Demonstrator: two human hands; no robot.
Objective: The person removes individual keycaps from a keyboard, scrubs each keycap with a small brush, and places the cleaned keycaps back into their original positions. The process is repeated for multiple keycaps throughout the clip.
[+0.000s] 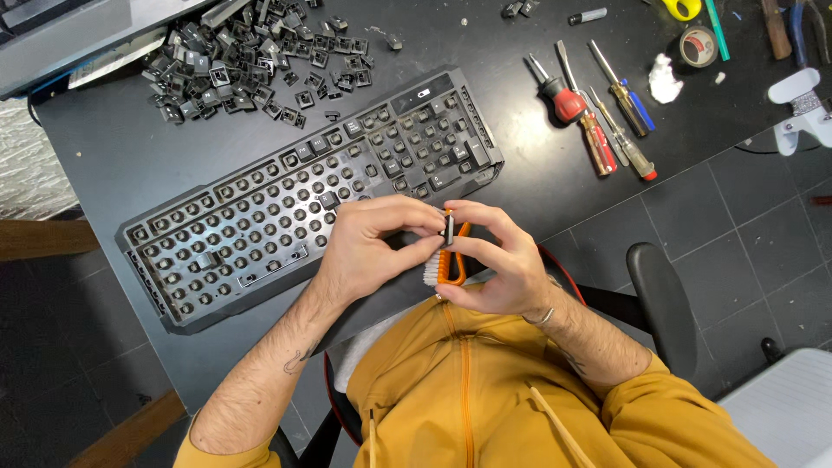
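A black keyboard (260, 208) with most keycaps removed lies tilted on the dark desk (113, 156). Just in front of its lower edge, my left hand (368, 247) pinches a small black keycap (448, 230) between thumb and fingers. My right hand (498, 264) holds an orange-handled brush (451, 264) with white bristles, and its fingertips also touch the keycap. The brush bristles face left, below the keycap. Both hands meet above the desk's front edge, over my mustard hoodie.
A pile of loose black keycaps (251, 56) sits at the back left. Several screwdrivers (598, 113) lie to the right, with a tape roll (698, 45) and white wad (665, 80) beyond. A black chair armrest (663, 303) stands at right over tiled floor.
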